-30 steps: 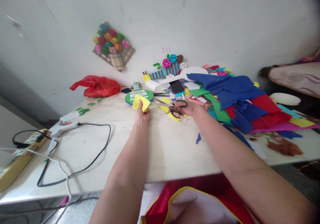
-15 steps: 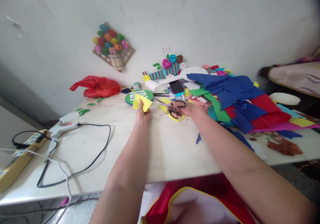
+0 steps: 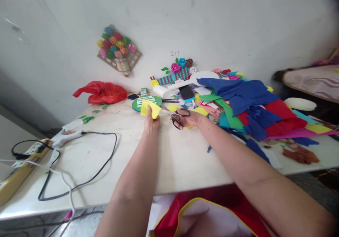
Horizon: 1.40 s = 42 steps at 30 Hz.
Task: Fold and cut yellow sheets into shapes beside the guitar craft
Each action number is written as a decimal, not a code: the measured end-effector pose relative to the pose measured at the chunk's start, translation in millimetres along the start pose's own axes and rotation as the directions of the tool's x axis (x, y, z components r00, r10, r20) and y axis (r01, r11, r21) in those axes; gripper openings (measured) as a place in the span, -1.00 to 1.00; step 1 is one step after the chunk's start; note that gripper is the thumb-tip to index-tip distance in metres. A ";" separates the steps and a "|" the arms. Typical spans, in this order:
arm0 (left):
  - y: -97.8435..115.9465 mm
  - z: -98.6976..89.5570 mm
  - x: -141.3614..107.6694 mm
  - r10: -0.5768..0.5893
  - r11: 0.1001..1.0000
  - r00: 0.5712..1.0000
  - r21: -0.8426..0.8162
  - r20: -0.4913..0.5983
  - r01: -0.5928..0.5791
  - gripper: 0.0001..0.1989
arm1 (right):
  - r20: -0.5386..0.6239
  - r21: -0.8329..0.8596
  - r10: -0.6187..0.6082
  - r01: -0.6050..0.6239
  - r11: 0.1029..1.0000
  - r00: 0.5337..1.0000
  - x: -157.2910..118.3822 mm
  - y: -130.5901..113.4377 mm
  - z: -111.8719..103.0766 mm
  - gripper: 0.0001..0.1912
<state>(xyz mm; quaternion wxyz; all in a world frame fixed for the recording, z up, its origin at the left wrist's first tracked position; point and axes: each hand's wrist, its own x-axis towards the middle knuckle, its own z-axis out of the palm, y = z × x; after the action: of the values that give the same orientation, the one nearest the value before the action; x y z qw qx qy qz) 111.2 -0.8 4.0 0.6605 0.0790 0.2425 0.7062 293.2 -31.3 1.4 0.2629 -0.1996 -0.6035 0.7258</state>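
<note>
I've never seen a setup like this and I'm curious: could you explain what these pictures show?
There is no robot here, just a person's two bare hands. Every picture comes from one camera worn on the person's head, looking forward and down. The left hand holds a yellow piece; the right hand holds scissors, their blades pointing towards it. On the pale table lie a green disc with white strips, a phone, a red plastic bag and, to the right, a heap of coloured sheets. To the left is what looks like a glue gun with a black cord.
</note>
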 end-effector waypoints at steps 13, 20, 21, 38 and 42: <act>-2.0 -4.9 4.8 0.007 0.999 0.998 0.032 0.066 -0.009 -0.87 | -0.058 0.033 -0.052 0.054 0.998 0.997 11.2 -0.4 16.1 -0.44; -2.5 -5.6 5.3 0.016 0.997 1.000 0.077 0.013 -0.017 -0.85 | -0.095 0.056 -0.046 0.052 0.997 0.994 13.7 -0.2 19.6 -0.42; -2.3 -5.8 5.5 0.018 0.997 1.000 0.079 0.013 -0.019 -0.85 | -0.102 0.060 -0.050 0.057 0.997 0.993 14.0 -0.2 20.1 -0.42; -1.2 -4.5 5.3 0.081 0.991 0.997 0.103 0.010 -0.082 -0.83 | -0.235 0.000 -0.096 0.098 0.995 0.967 12.6 -3.1 28.6 -0.42; 0.1 -4.1 5.3 0.093 0.990 0.996 0.107 0.006 -0.093 -0.82 | -0.256 -0.045 -0.115 0.107 0.993 0.960 12.5 -5.3 32.6 -0.41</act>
<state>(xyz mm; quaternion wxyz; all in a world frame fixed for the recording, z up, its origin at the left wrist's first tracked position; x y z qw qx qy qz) 108.8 3.4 -0.7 0.6217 0.1258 0.2759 0.7222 264.4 -47.9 13.2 0.3763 -0.2622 -0.5853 0.6686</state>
